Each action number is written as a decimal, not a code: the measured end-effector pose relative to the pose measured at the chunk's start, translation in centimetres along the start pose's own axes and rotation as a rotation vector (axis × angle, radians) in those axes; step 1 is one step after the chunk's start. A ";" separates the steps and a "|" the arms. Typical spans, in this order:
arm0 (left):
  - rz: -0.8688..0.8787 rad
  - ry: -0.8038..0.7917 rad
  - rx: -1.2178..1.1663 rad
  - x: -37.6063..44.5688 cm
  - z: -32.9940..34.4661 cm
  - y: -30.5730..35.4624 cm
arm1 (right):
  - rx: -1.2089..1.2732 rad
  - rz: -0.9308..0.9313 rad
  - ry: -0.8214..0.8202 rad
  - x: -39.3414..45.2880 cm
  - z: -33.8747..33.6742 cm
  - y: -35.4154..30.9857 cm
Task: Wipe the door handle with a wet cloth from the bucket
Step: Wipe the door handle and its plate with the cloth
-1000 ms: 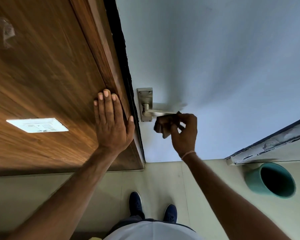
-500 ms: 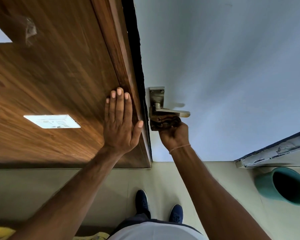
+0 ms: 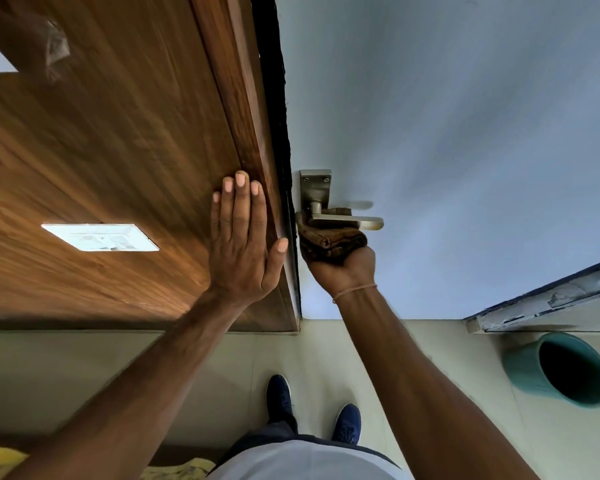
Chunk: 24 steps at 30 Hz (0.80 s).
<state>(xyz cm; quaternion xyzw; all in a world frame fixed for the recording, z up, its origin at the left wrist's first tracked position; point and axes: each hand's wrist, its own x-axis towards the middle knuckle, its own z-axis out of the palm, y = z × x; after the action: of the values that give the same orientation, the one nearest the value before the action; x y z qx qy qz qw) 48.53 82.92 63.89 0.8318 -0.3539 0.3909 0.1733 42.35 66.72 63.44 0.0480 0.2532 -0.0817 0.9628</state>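
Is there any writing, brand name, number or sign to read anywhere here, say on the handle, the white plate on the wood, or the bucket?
None can be read.
White switch plate on the wooden panel: faint marks, too blurred to read.
Door handle and its backplate: only screws, no lettering visible.
Green bucket: plain, no label showing.
Brown cloth in the right hand: no print visible.

The door handle (image 3: pixel 347 220) above the right hand (image 3: pixel 343 271) is brushed metal with a soft satin shine. The cloth (image 3: pixel 329 242) in this hand is brown, folded, soft fabric. Under the left hand (image 3: pixel 243 244) the wall panel (image 3: pixel 118 150) is wood grain, smooth and slightly glossy. The door (image 3: pixel 465 133) behind the right hand is painted, matt and smooth.
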 end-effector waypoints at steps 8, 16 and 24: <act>-0.009 0.002 0.002 0.1 0.4 0.0 | -0.009 -0.063 0.079 0.6 -1.0 -1.2; -0.011 0.016 0.006 0.1 0.4 -0.2 | -0.005 -0.171 -0.070 -0.1 -0.2 -5.5; -0.032 0.034 0.013 0.0 0.9 0.3 | -0.231 -0.362 0.057 -0.7 1.2 -7.8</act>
<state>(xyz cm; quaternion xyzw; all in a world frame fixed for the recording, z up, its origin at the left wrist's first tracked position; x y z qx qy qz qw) 48.83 82.23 63.37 0.8316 -0.3349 0.4046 0.1803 40.88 58.95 64.42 -0.1065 0.2925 -0.2224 0.9239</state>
